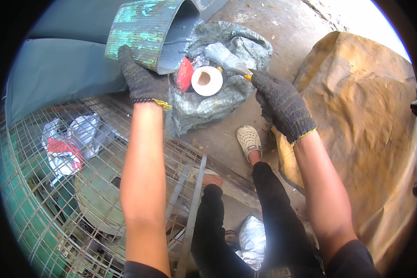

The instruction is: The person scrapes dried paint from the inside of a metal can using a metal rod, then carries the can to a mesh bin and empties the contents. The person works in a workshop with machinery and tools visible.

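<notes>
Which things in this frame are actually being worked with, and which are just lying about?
In use:
- left hand gripping the tilted green paint-stained bucket
- right hand holding the grey-coated brush

Lying about:
- white tape roll and red item on the grey sack
- wire mesh cage
- brown tarp
- crumpled white and red bags

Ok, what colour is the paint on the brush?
Grey, on the brush in the right hand; head view.
</notes>
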Motion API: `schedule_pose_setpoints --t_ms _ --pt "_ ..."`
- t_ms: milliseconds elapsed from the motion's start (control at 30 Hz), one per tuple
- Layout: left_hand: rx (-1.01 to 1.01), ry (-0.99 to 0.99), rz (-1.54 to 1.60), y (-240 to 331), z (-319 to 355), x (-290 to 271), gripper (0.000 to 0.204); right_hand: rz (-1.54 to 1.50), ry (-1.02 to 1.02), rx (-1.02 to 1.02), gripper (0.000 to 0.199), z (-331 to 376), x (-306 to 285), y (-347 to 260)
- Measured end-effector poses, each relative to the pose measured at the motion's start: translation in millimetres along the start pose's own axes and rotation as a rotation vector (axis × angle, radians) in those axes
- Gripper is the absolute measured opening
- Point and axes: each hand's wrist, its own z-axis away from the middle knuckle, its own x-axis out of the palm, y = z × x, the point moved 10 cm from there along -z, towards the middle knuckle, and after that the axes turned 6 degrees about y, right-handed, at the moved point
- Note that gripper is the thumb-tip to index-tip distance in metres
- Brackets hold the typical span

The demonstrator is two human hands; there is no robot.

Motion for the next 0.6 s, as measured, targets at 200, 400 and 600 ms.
schedule_pose_setpoints --t_ms 200,400,600 --pt "-0.021 -0.007 -0.074 -3.6 -6.9 -5.4 0.073 0.324 0.19 -0.524 0.044 21.2 13.2 -74.7" --pt "0.079 0.009 -0.234 -15.0 22.2 23.6 0.069 0.824 0.064 -0.894 0.026 -15.7 107.1 -126.9" --pt "0.164 0.068 -0.302 -7.2 34.3 17.4 0.068 0.896 -0.006 -0.861 0.021 -21.2 117.2 -126.9"
